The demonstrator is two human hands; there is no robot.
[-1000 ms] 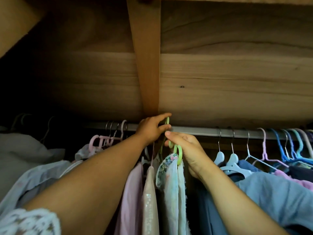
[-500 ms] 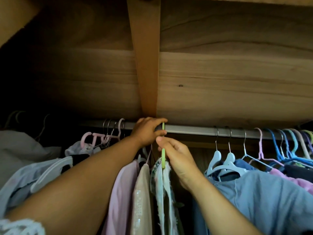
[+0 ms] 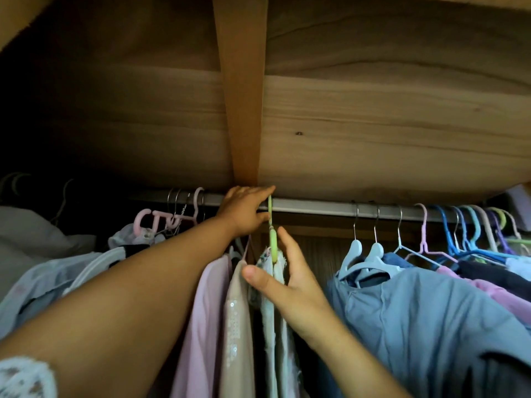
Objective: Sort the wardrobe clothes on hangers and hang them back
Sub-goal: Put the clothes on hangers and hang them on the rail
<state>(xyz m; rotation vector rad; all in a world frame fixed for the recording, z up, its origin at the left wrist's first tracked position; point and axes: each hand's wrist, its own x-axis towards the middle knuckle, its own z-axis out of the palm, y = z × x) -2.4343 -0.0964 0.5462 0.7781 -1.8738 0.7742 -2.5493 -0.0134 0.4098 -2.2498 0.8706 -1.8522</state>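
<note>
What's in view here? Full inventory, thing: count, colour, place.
rail: 1, silver metal, across the wardrobe under the wooden shelf
wooden shelf: 1, brown, above the rail, with a lighter upright board in the middle
green hanger: 1, light green, hooked on the rail at centre, carrying a pale floral garment
pink garment: 1, left of centre
beige sequinned garment: 1, beside the pink one
blue shirt: 1, right of centre
pale blue hangers: 2, above the blue shirt
coloured hangers: several, pink, blue, teal, purple, far right
pink hanger: 1, left, tilted
left hand: pinches the green hanger's hook at the rail
right hand: open, fingers beside the green hanger
</note>
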